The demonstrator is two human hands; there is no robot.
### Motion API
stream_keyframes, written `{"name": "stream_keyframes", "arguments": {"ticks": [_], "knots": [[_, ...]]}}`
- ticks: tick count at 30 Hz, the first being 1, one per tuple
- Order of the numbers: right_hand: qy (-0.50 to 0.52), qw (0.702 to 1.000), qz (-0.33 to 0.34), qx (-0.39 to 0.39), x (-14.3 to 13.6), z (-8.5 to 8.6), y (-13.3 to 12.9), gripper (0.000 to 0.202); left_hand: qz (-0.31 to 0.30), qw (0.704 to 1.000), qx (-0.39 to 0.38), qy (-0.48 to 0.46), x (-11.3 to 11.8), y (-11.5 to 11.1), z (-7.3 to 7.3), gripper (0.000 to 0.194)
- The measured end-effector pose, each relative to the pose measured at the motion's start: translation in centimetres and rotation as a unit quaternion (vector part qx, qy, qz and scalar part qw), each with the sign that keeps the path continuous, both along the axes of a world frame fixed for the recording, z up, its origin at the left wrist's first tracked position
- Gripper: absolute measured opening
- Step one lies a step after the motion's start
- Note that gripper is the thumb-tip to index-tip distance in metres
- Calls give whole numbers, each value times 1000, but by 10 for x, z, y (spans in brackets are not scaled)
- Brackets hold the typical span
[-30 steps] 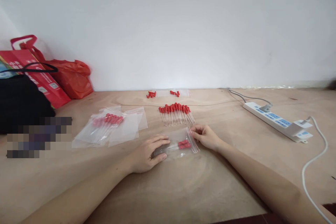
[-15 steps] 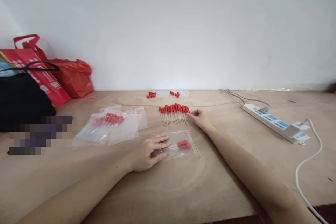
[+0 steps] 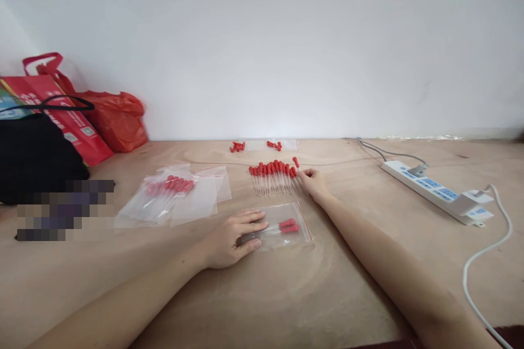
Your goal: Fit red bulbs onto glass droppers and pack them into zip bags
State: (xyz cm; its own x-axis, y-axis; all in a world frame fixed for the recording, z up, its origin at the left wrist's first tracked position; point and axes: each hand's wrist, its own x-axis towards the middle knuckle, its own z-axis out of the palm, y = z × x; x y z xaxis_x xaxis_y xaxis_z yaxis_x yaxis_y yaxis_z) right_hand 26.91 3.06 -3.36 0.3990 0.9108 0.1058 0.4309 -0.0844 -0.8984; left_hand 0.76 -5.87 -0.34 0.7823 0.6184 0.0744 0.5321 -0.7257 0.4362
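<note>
Under the spread fingers of my left hand (image 3: 237, 234) lies a clear zip bag (image 3: 303, 223) with red-capped droppers (image 3: 289, 225) inside. My right hand (image 3: 315, 182) pinches one red-bulb dropper (image 3: 296, 163), its bulb pointing up and away from me; the fingers hide part of its tube. Just left of that hand is a row of several droppers (image 3: 272, 169), red bulbs toward the wall and clear tubes toward me. On the left, more clear bags (image 3: 196, 202) overlap, and several red-bulb droppers (image 3: 176, 184) show in the upper ones.
Near the wall lie loose red bulbs (image 3: 237, 146) and more bulbs (image 3: 274, 145) by a clear bag. A white power strip (image 3: 434, 191) with cables stands at the right. Red bags (image 3: 118, 120) and a black bag (image 3: 39, 158) fill the far left of the wooden table (image 3: 262, 294).
My right hand has drawn one dropper slightly right, away from the row, and its bulb now stands apart. My left hand remains on the bag.
</note>
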Motion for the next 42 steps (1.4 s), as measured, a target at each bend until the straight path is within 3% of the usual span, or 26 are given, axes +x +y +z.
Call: {"name": "stream_keyframes", "arguments": {"ticks": [6,9,13,20,26,31,37,42], "knots": [[98,992,14,75,5,4,-29,44,-8,1000,2,-4,0,2,-1,38],[199,971,57,122,6,7,-54,66,-5,1000,-6,-7,0,2,0,37],[265,953,100,103,2,11,-83,79,-4,1000,-8,-4,0,1,0,37],[313,940,98,89,-9,12,-93,52,-2,1000,0,-8,0,0,0,44],[337,935,56,100,-4,10,-88,43,0,1000,4,-10,-1,0,-1,47],[368,923,103,52,-16,11,-95,33,13,1000,0,-7,-1,-1,-1,49],[251,946,198,-45,-20,17,-102,25,8,1000,-2,-19,0,-2,1,49],[210,957,194,-54,-18,19,-103,27,8,1000,0,-13,0,-2,1,49]]}}
